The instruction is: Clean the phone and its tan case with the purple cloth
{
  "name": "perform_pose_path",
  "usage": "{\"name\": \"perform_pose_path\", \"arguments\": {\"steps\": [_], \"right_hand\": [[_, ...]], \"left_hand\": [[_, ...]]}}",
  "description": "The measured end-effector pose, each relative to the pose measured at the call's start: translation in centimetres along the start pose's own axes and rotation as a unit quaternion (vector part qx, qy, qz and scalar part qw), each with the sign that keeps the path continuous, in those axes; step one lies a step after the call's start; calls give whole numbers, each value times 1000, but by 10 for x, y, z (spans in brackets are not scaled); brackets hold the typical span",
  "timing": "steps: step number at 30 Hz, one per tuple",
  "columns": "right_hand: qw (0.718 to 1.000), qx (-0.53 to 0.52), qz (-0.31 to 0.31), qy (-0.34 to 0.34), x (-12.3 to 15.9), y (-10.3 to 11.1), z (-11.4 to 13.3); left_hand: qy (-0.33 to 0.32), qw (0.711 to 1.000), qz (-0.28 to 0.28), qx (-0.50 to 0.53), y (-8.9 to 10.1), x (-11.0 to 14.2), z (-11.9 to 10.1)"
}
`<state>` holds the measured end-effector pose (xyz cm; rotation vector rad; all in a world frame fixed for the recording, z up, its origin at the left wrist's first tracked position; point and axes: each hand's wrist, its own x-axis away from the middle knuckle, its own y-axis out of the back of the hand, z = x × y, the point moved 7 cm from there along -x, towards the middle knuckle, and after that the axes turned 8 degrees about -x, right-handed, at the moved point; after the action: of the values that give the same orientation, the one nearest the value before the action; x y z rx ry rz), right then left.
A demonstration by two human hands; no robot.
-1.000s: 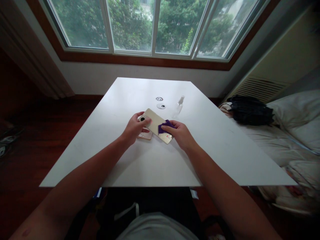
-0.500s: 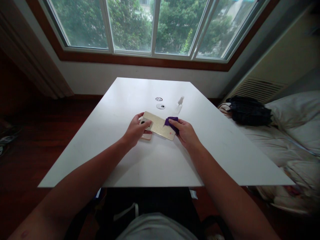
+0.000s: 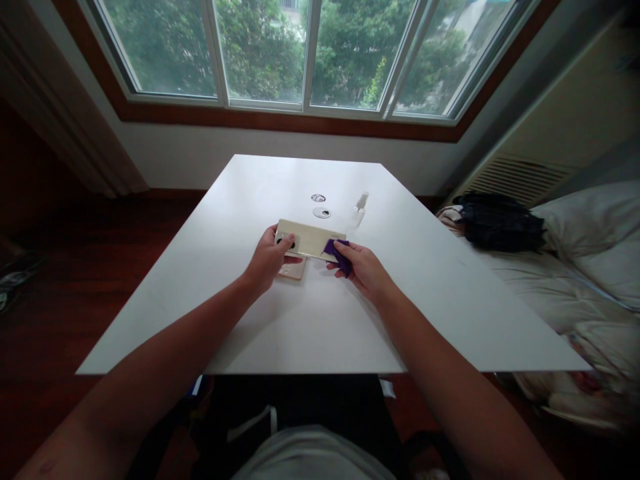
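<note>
My left hand point(image 3: 270, 259) grips the camera end of a pale gold phone point(image 3: 313, 240), thumb beside the dark lens. The phone is held above the table, nearly level from left to right, its back facing me. At its right end my right hand point(image 3: 367, 268) pinches a purple cloth point(image 3: 342, 257), which wraps over the phone's edge there and hides that corner. Beneath my left hand a pinkish flat case or second phone point(image 3: 293, 271) lies on the white table point(image 3: 310, 327), partly covered by my fingers.
Beyond the phone lie two small round objects, a white disc point(image 3: 321, 213) and a dark-rimmed one point(image 3: 318, 198). To their right stands a clear spray bottle point(image 3: 359, 210). A black bag point(image 3: 500, 223) rests on the bed at the right.
The phone has turned from a slant down to the right to nearly level. The purple cloth has moved across its right end and now folds round the edge there.
</note>
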<state>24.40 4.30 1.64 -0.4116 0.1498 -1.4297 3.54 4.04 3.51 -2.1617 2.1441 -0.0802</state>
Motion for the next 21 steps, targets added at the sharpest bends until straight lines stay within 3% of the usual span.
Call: {"name": "perform_pose_path", "arguments": {"steps": [6,11,17,21], "right_hand": [[996,-46,-57,58,-2,10,9],[987,-60,-94,120,2,14,19],[972,-87,-139,171,7,21,30],[972,-88,-149,159,4,24,28]], "left_hand": [[-9,998,56,-1,-12,5,-4],[-90,988,81,-100,-13,14,-11],[-205,916,122,-322,-15,29,-31],[-272,870,153,-383,-19,30,-36]]}}
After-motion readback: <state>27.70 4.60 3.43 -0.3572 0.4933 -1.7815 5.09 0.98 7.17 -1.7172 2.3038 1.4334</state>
